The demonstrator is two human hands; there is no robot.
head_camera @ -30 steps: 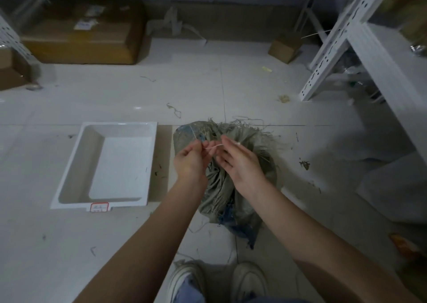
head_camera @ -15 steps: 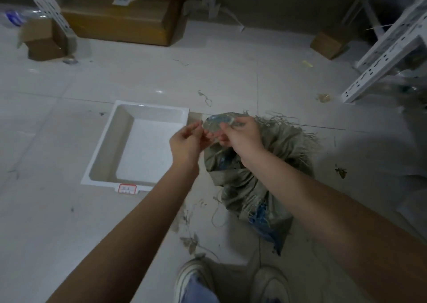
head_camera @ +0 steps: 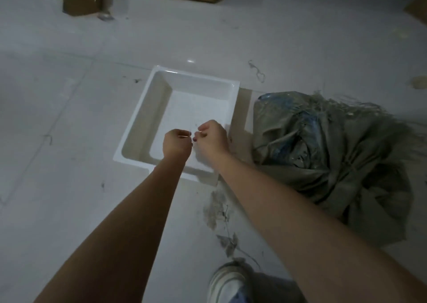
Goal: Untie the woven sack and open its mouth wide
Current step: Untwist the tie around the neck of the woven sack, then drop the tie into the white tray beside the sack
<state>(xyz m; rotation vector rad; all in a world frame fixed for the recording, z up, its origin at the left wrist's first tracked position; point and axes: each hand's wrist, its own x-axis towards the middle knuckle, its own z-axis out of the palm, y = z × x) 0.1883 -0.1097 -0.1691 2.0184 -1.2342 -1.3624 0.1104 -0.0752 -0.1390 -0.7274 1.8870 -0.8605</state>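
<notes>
A pale tiled floor (head_camera: 69,118) fills the view, seen from above by a person looking down at their own outstretched bare arms. It is dusty, with scattered threads and scraps.

On the right, the woven sack (head_camera: 335,155) sits slumped on the floor, grey-green and crumpled, with frayed fibres spreading from its far edge and blue plastic showing in the folds near its top. Neither hand touches it; both are to its left, apart from it.

Left of the sack, at the centre, lies a shallow white rectangular tray (head_camera: 198,88), just beside the sack with a strip of floor between them.

At the far edge, brown cardboard boxes (head_camera: 80,0) stand on the floor, partly cut off by the frame.

Both hands hover over the near right part of the tray, close together but not touching. The left hand (head_camera: 176,144) is curled into a loose fist, the fingers pinched on a thin pale strand (head_camera: 184,136). The right hand (head_camera: 211,138) is also curled shut, its fingertips pinching a thin pale bit; whether this is the same strand I cannot tell.

At the near edge, a white sneaker (head_camera: 227,284) shows on the floor.
</notes>
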